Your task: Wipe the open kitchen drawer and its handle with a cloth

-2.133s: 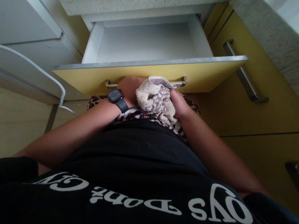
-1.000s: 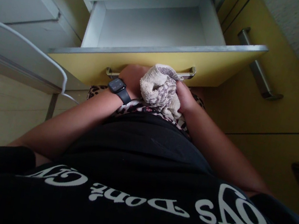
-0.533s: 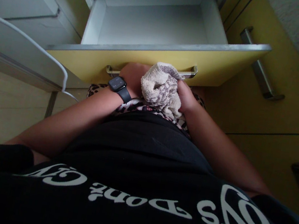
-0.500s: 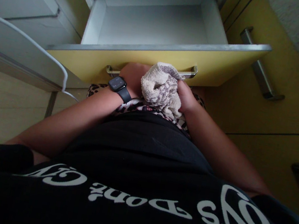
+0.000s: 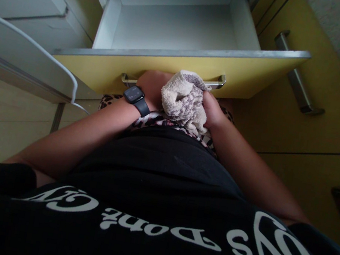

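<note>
Your left hand (image 5: 152,87) and right hand (image 5: 212,110) clasp a crumpled beige terry cloth with grey pattern (image 5: 184,99), bunched, long axis running 11 to 5 o'clock.

Two hands, left (image 5: 152,87) and right (image 5: 212,110); one cloth (image 5: 183,100); one open drawer (image 5: 180,66); one watch (image 5: 134,95); one white cable (image 5: 39,51).

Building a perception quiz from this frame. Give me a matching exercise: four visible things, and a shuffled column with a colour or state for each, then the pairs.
Things:
1. drawer
2. cloth
3. watch
4. cable

Colour or state:
A. white, running across the left side
B. bunched up between the left hand and right hand
C. pulled open, yellow front
D. black, strapped on the left wrist

Pairs: 1-C, 2-B, 3-D, 4-A
</note>
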